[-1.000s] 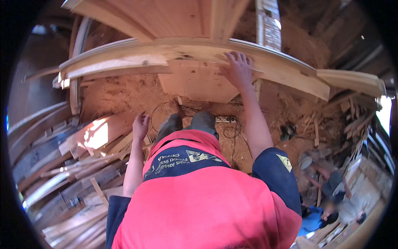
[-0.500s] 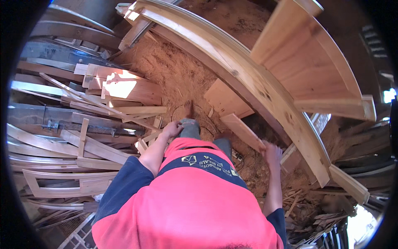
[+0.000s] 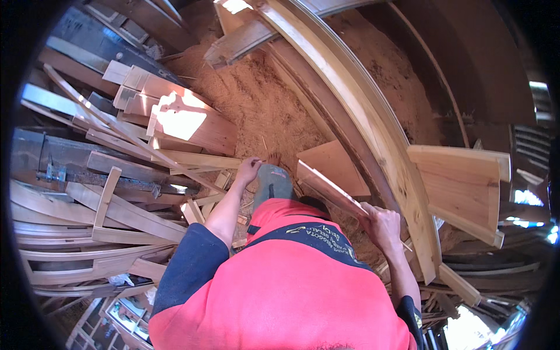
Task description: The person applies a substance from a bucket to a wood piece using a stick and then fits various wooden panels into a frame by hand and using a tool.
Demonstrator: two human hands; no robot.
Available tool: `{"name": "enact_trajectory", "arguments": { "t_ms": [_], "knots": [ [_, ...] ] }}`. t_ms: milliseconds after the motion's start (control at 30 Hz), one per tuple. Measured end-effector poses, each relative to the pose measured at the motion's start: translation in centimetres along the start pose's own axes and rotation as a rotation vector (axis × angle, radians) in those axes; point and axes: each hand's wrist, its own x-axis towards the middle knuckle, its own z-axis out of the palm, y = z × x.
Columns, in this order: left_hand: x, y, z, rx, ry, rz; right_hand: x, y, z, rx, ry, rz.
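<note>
My right hand [image 3: 382, 226] is closed around the near end of a flat wooden board [image 3: 329, 188]. The board slants up and to the left, its narrow edge facing me. Behind it, a wider flat wooden panel [image 3: 337, 166] lies on the sawdust. My left hand [image 3: 249, 170] is beside my grey trouser leg [image 3: 274, 182], its fingers curled in. Whether anything is in those fingers is hidden.
A long curved wooden beam [image 3: 373, 134] crosses the right side, with a trapezoid wooden piece [image 3: 458, 186] against it. Stacked boards [image 3: 201, 128] and curved timber strips [image 3: 122, 204] crowd the left. Sawdust [image 3: 251, 99] covers the floor ahead.
The board in my right hand has been raised and tipped onto its edge. My left hand has come slightly up off the knee. The whole view has turned, shifting the beam and the trapezoid piece.
</note>
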Motion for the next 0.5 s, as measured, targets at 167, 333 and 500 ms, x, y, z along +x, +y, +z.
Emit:
{"name": "enact_trajectory", "arguments": {
  "t_ms": [167,333,500],
  "knots": [
    [-2.6,-8.4,-2.9,-0.073,0.168,-0.132,8.0,-5.0,-1.6,0.007,0.112,-0.117],
    [-9.3,-15.4,-2.1,-0.078,0.197,-0.317,17.1,-9.6,0.3,0.053,0.191,-0.214],
    [-13.9,-17.9,0.2,-0.141,0.241,-0.555,26.1,-14.9,0.2,0.104,0.184,-0.297]
  ]
}}
